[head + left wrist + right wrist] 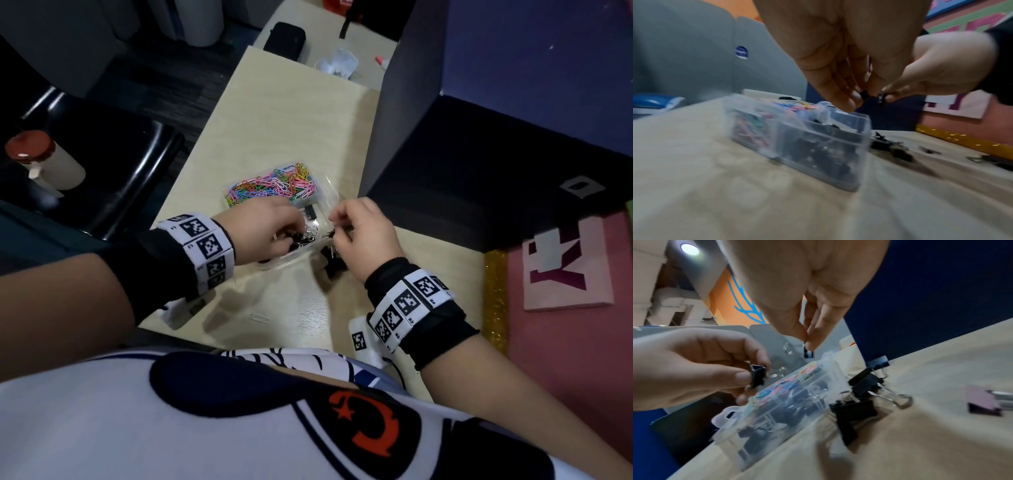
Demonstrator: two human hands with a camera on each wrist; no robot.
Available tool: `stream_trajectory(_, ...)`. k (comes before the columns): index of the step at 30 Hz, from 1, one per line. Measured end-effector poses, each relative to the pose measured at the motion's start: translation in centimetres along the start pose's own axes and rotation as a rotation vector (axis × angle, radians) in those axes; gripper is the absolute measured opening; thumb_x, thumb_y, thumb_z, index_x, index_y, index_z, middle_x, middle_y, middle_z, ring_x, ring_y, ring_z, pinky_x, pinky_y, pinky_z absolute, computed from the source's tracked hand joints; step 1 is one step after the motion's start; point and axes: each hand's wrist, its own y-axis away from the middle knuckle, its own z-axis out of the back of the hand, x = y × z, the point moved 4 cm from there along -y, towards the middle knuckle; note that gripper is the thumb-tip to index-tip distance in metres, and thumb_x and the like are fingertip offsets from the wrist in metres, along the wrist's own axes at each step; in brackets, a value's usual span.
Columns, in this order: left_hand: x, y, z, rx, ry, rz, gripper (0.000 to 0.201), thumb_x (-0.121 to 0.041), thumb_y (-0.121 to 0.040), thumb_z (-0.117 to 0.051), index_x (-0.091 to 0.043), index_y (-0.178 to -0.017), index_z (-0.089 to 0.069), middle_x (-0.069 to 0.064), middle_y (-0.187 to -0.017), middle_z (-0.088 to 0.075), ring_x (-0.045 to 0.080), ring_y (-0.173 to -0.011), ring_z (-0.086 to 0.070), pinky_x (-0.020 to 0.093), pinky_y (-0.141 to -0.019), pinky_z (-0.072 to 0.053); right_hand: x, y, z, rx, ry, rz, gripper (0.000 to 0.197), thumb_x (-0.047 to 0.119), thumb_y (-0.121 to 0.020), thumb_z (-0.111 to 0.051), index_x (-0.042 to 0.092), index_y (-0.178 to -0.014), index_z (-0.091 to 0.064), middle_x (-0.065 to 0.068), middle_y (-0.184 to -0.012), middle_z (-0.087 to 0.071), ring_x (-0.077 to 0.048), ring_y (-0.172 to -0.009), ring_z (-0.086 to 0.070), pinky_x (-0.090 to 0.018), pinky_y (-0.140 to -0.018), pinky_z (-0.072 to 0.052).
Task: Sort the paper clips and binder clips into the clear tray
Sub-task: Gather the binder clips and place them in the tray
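A dark blue partition [428, 144] stands at the right of the pale counter [281, 120]. At the far end lie a black case [285, 40] and crumpled clear plastic [337, 63]. A red-capped bottle [44, 159] rests on a black chair [113, 154] at the left.

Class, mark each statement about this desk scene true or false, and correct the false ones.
1. The left hand pinches a black binder clip. True.
2. The coloured paper clips lie scattered across the desk. False: they sit together in one compartment of the clear tray.
3. Black binder clips lie on the desk beside the tray. True.
4. The right hand rests flat and empty on the desk. False: it is raised, its fingers pinching a small black clip.
5. A single paper clip lies on the desk. True.
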Motion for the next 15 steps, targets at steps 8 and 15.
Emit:
stream_trajectory(8,-1.3,1.3,-1.1,0.024,-0.248,-0.132,0.029,-0.024,-0.083,-0.048,-0.016,-0.101,-0.069,0.007,-0.099,-0.062,0.028,-0.083,-0.064,0.031,-0.064,-0.052,-3.6,2.2,0.7,0.354,0.428,-0.511,0.035,0.017,-0.091,-0.048,0.015,-0.126,-0.045,-0.010,-0.128,-0.039,-0.031,-0.117,-0.047,-0.038,-0.093,-0.043)
stream_trajectory(15,-5.2,0.1,-7.1,0.275,-0.384,-0.198,0.044,-0.009,-0.091,-0.044,-0.015,-0.135,-0.042,0.008,-0.135,-0.040,0.027,-0.119,-0.044,0.037,-0.094,-0.046,-9.0,5.6,3.1,0.556,0.790,-0.838,0.045,0.013,-0.092,-0.037,0.003,-0.135,-0.037,-0.016,-0.134,-0.033,-0.036,-0.122,-0.039,-0.041,-0.093,-0.039)
